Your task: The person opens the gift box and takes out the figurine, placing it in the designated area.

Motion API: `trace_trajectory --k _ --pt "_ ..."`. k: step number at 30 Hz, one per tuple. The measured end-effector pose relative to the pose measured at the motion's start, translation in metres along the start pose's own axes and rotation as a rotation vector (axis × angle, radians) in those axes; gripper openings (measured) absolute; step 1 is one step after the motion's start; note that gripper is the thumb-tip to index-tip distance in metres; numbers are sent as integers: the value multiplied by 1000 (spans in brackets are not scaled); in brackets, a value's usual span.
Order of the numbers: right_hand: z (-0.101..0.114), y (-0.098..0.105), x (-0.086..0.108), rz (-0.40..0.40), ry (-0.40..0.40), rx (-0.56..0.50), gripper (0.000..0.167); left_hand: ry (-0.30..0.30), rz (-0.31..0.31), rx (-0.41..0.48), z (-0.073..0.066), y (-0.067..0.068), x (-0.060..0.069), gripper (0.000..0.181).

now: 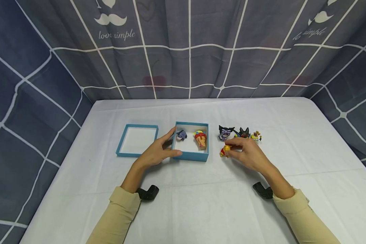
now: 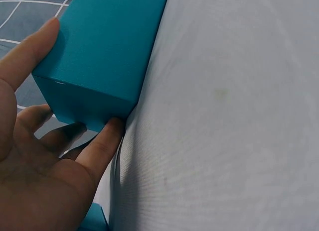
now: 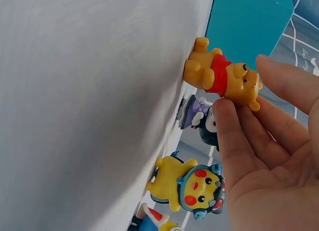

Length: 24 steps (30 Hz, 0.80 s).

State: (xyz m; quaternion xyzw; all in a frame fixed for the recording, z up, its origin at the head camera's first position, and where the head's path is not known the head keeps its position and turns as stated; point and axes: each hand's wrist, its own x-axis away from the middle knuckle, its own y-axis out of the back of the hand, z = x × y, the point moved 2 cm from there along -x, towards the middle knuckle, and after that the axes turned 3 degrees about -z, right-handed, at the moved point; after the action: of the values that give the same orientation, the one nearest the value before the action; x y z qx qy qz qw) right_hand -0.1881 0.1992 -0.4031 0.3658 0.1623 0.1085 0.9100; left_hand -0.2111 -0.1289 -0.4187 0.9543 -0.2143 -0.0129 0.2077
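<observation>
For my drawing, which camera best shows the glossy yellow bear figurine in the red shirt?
The right wrist view: the bear figurine is large there, face and body clear. The head view shows it small, partly behind the right hand; the left wrist view misses it.

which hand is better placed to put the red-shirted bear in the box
Probably the right hand: its thumb and fingers are around the red-shirted bear, while the left hand holds the blue box.
</observation>
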Motion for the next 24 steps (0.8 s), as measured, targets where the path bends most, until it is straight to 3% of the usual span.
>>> trace_trajectory --k 18,24 --pt "1 0 -1 30 3 -13 35 10 2 -7 -1 2 1 98" --pt "2 4 -1 17 -1 -64 34 3 10 -2 -2 2 -1 98"
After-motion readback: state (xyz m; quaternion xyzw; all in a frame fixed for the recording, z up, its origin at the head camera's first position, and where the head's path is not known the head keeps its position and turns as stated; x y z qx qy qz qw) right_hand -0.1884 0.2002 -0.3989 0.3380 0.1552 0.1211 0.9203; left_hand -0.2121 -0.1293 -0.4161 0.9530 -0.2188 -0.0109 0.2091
